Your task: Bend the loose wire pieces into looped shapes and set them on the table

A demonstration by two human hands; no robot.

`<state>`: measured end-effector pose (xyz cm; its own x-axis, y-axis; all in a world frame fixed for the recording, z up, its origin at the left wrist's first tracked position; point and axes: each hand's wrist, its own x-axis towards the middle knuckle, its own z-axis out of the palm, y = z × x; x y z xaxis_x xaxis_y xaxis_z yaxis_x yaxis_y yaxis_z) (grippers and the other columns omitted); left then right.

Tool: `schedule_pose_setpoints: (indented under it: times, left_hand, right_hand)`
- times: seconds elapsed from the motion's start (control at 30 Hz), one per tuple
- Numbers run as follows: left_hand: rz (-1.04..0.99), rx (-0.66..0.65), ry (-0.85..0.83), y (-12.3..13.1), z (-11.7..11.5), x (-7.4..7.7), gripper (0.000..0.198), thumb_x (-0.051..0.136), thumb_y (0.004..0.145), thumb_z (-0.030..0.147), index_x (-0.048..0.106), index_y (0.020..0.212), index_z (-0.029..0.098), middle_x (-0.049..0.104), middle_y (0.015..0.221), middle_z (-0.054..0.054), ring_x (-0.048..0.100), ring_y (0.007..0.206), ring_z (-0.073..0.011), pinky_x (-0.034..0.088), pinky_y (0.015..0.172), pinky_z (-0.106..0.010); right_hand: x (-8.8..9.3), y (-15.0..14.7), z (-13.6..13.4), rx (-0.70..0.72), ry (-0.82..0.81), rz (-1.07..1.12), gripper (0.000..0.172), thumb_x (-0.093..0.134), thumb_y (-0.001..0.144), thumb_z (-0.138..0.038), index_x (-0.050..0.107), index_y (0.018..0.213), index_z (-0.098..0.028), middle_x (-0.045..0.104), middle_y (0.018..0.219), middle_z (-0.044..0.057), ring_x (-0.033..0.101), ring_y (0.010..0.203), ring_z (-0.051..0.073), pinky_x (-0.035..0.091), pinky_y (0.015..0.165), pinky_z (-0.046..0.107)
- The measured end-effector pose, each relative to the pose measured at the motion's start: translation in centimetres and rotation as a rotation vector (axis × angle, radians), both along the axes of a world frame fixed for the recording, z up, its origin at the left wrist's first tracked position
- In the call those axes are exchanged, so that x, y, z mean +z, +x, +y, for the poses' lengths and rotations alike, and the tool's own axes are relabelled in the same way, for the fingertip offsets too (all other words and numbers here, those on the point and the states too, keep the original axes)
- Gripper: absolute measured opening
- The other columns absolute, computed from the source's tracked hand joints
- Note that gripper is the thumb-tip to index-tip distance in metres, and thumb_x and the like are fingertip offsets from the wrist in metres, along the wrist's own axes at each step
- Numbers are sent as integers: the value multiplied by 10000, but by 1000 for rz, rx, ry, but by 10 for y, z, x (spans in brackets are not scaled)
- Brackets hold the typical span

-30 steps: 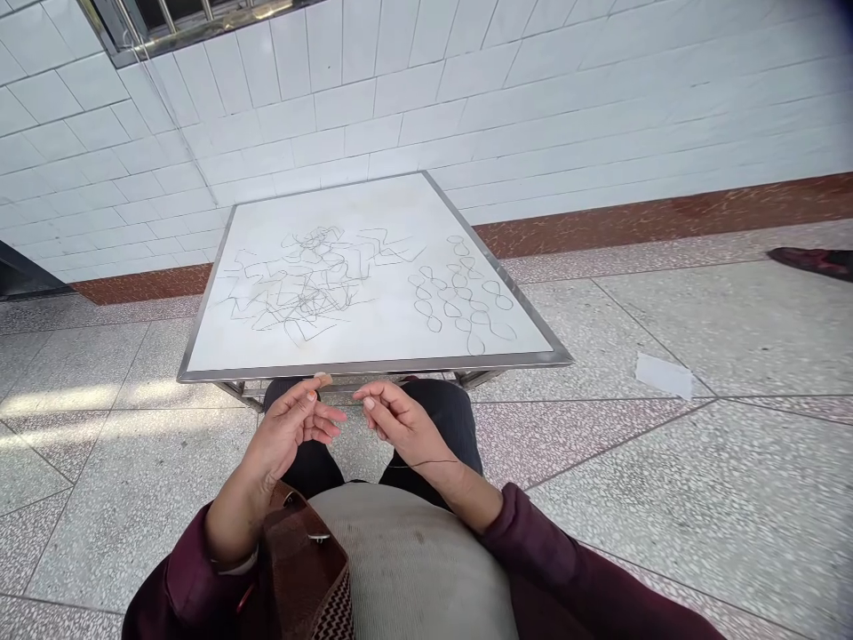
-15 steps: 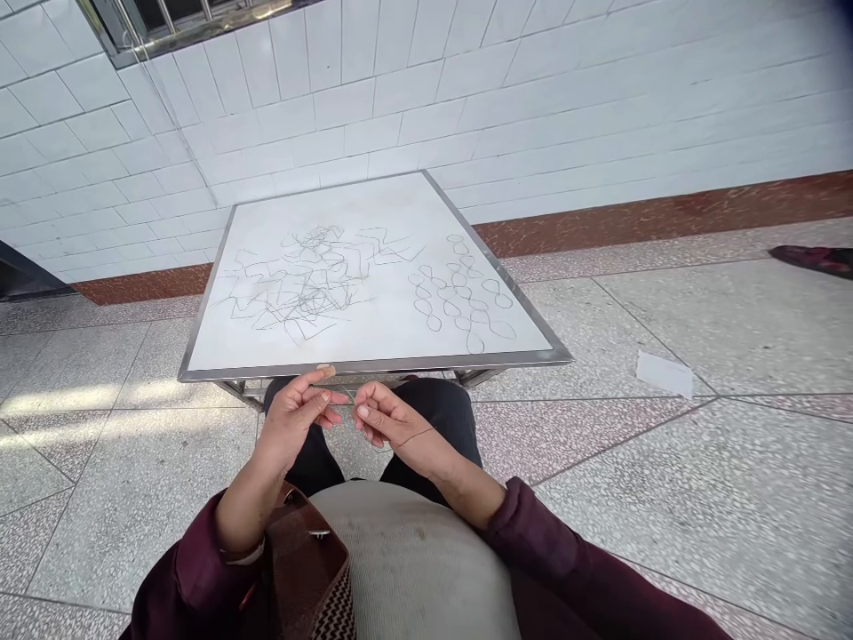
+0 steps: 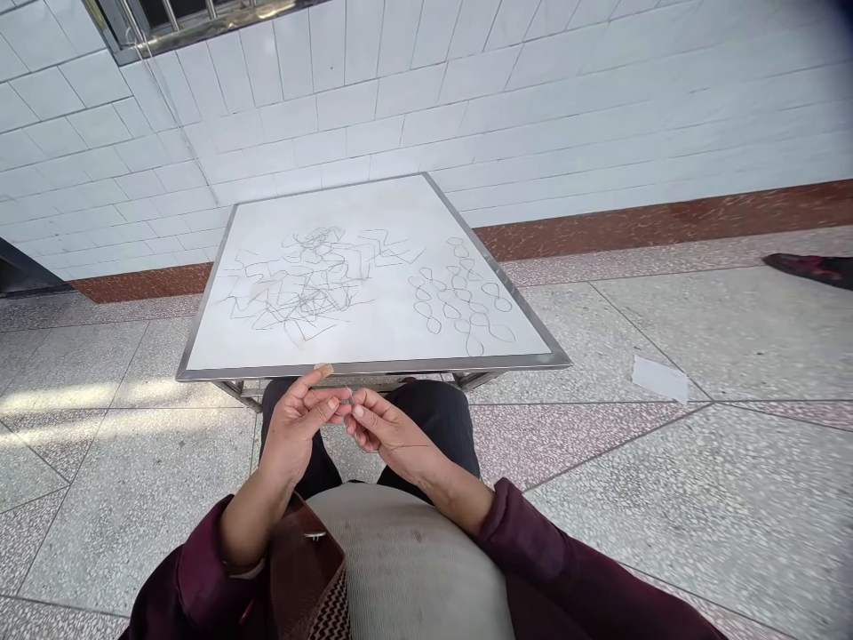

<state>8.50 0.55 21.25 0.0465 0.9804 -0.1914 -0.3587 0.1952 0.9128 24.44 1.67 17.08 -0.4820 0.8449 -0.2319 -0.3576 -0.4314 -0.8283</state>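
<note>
Left hand (image 3: 298,425) and right hand (image 3: 383,427) pinch a thin wire (image 3: 400,437) together; it might slip if either grip loosens.

Two hands: left hand (image 3: 298,427), right hand (image 3: 385,428). One metal-edged table (image 3: 373,365), two wire groups at twelve o'clock, one paper scrap (image 3: 659,380) at three.

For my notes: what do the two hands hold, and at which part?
A thin wire; right hand and left hand pinch one end between fingertips.
</note>
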Motion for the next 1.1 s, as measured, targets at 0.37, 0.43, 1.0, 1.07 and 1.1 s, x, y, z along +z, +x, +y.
schedule_pose_setpoints:
  times: [0.37, 0.43, 1.0, 1.07, 1.1]
  left_hand:
    - [-45, 83, 73, 12, 0, -13, 456, 824, 714, 241, 696, 1151, 223, 736, 831, -6, 662, 801, -141, 495, 794, -281]
    - [-24, 114, 69, 12, -1, -15, 407, 820, 712, 232, 720, 1107, 218, 702, 787, 8, 641, 770, -130, 491, 767, -267]
    - [-25, 183, 75, 8, -5, -15, 301, 809, 718, 238, 737, 1009, 205, 665, 786, 12, 615, 718, -106, 486, 707, -242]
    - [9, 165, 101, 8, -6, -17, 287, 803, 731, 240, 738, 1008, 202, 670, 788, 8, 617, 740, -111, 484, 755, -257]
    - [20, 147, 112, 8, -6, -17, 293, 798, 739, 241, 735, 1022, 204, 677, 805, 2, 623, 770, -119, 483, 784, -267]
  right_hand:
    - [-7, -6, -3, 36, 3, 30, 396, 724, 809, -549, 530, 812, -203, 558, 678, -41, 391, 516, 70, 249, 485, 218]
    - [-6, -6, -5, 63, -13, 21, 399, 741, 795, -542, 531, 828, -205, 567, 679, -42, 395, 511, 67, 246, 484, 215]
    - [-3, -5, -10, 191, 59, -44, 385, 712, 818, -547, 585, 855, -186, 583, 675, -25, 420, 533, 76, 275, 508, 218]
    - [-3, -5, -9, 138, 98, -43, 381, 691, 834, -554, 581, 868, -190, 574, 662, -31, 420, 529, 76, 284, 507, 218]
    - [-2, -6, -9, 101, 116, -53, 370, 691, 838, -544, 581, 879, -193, 568, 655, -35, 422, 529, 77, 285, 507, 217]
